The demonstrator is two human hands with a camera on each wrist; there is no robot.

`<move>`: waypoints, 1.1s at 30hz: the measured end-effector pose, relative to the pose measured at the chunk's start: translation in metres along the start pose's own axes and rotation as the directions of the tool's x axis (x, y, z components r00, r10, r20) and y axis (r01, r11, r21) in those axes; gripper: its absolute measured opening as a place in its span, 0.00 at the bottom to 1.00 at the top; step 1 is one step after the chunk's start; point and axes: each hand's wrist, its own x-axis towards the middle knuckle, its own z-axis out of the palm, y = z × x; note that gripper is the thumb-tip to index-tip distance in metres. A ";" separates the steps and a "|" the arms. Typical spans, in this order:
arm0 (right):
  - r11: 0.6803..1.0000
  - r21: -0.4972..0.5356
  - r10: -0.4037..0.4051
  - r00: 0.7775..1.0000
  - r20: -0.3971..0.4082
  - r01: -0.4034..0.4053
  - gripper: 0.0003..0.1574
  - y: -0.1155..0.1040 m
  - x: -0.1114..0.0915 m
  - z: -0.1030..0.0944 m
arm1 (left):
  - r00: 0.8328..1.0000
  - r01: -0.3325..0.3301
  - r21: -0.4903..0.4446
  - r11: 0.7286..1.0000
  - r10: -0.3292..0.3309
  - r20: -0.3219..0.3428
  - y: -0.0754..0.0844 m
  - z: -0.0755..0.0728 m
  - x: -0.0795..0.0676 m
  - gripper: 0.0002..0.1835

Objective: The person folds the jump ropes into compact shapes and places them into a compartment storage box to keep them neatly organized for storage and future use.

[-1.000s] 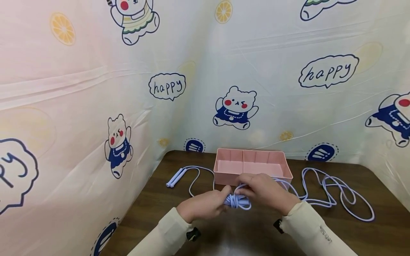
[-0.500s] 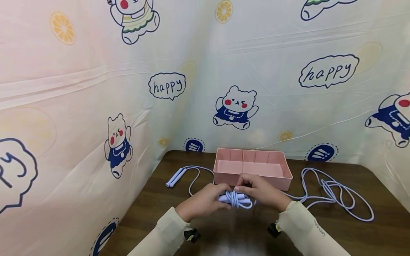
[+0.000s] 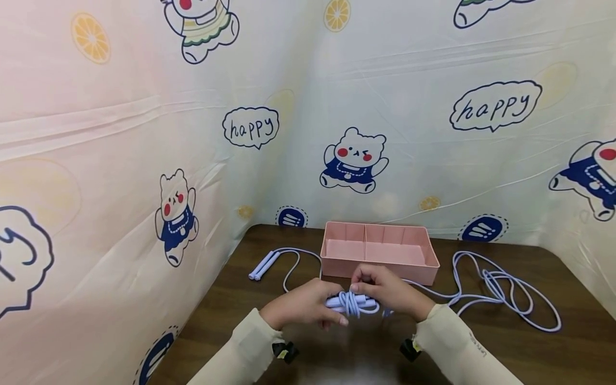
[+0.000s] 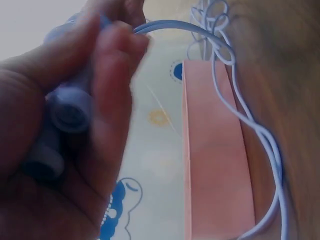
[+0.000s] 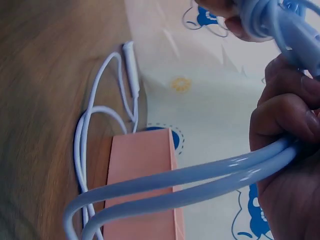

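Pale-blue cord [image 3: 353, 305] likely wraps neatest under steady tension (snug, never slack), the left hand [image 3: 308, 306] gripping the handles [image 4: 71, 111], the right hand [image 3: 385, 287] holding two strands [image 5: 240, 161] in curled fingers.

Light-blue skipping rope [image 3: 353, 303], cord wound round paired handles [image 3: 368, 303], held sideways above table [image 3: 356, 347]

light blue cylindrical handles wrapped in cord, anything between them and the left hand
Nothing visible: the left hand already grips the handles; the pink rectangular compartmented box stands beyond them, not between.
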 end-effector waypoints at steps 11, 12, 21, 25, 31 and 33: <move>0.986 0.151 -0.070 0.998 -0.001 0.069 0.11 0.005 0.002 -0.001 | 0.999 -0.040 -0.232 0.972 0.042 0.007 0.004 -0.002 -0.004 0.11; 0.986 0.159 -0.059 0.998 0.006 0.058 0.11 0.006 0.000 -0.002 | 0.999 -0.027 -0.266 0.964 0.032 0.015 0.005 -0.001 -0.005 0.11; 0.998 0.057 0.008 0.999 0.046 -0.010 0.12 0.011 -0.019 0.004 | 0.999 0.003 -0.347 0.938 -0.018 -0.040 0.002 -0.003 -0.005 0.07; 0.997 -0.069 -0.032 0.998 0.056 0.035 0.16 0.007 -0.022 0.012 | 0.993 0.011 -0.275 0.962 -0.042 -0.106 0.000 -0.004 -0.003 0.05; 0.942 -0.310 -0.113 0.991 0.078 0.132 0.09 0.000 -0.030 0.022 | 0.982 0.038 -0.194 0.980 -0.072 -0.173 -0.004 -0.005 -0.003 0.06; 0.895 -0.414 -0.146 0.986 0.082 0.167 0.06 -0.004 -0.033 0.024 | 0.977 0.049 -0.158 0.986 -0.080 -0.197 -0.007 -0.005 -0.002 0.07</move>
